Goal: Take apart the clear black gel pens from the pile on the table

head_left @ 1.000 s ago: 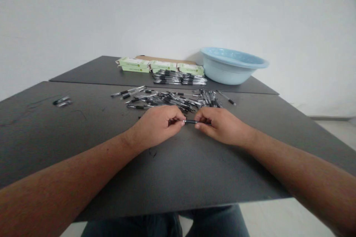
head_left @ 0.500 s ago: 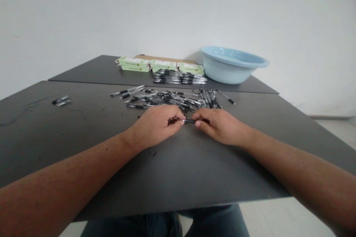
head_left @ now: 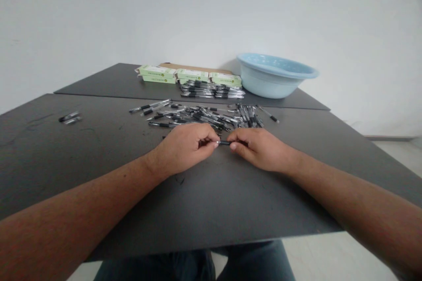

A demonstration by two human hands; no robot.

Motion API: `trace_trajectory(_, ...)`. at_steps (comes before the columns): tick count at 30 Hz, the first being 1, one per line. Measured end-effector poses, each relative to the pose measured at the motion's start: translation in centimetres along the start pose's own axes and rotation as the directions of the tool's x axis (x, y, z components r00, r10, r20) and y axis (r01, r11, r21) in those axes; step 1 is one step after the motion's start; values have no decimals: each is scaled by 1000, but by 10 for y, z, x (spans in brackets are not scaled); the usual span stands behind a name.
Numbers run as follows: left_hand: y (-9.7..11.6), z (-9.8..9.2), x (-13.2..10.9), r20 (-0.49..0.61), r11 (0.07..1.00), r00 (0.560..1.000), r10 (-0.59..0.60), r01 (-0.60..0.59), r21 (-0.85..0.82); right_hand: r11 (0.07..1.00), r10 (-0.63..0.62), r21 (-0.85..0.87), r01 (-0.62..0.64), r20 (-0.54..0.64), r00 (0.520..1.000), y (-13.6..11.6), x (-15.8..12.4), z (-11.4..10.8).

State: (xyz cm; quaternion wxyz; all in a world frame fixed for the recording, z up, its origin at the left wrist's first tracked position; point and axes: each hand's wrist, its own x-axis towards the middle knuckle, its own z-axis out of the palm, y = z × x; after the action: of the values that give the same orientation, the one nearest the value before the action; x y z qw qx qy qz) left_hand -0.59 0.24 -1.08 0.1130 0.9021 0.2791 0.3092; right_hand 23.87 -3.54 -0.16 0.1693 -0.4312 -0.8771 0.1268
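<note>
**Dark surface, one pen pinched between both hands**

Grey-black surface [head_left: 214,202] runs from your lap to a plain white wall [head_left: 132,17]. Your left hand [head_left: 186,149] and right hand [head_left: 260,149] meet over the middle of it, knuckles up. A single pen [head_left: 224,142] lies level between them. The fingers [head_left: 208,144] of each hand are closed on one end of that pen, so only a short dark stretch shows in the gap.

Just beyond your hands, a loose pile [head_left: 198,116] of pens is spread across the surface, some crossing one another. Two small dark pieces [head_left: 69,117] lie well apart from it, far to your left.

At the back:

- **Basin:** A pale blue basin [head_left: 273,81] stands on the right, near the wall. From this angle you see only its rim and a strip of inner wall, so you cannot tell what is in it.
- **Boxes:** Three light green boxes [head_left: 191,74] sit in a row to its left. They are shut, and their contents are hidden.
- **Stack:** A neater stack [head_left: 212,91] of pens lies right in front of the boxes.
</note>
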Motion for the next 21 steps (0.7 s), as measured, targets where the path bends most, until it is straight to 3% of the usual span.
trace_trajectory(4, 1, 0, 0, 17, 1000, 1000, -10, 11, -5, 1000, -14, -17, 15, 12, 1000, -1, 0, 0)
trace_trajectory(7, 1, 2, -1, 40, 991, 996, -77, 81, -110, 1000, -9, -22, 9, 19, 1000, 2, -1, -3)
trace_trajectory(12, -1, 3, -3, 3, 961, 986, -164, 161, -226, 975, 132, -156, -157, -159, 978, 33, 7, -22)
trace_trajectory(16, -5, 4, -3, -71, 967, 982, -176, 159, -201, 885, 269, -340, -317, -182, 946, 72, 40, -44)
trace_trajectory(19, -5, 4, -3, -66, 972, 983, -172, 159, -174, 793, 286, -529, -302, -115, 951, 99, 76, -54)
trace_trajectory(21, -5, 4, -3, -57, 971, 983, -173, 161, -175, 779, 301, -556, -290, -74, 951, 114, 97, -57)
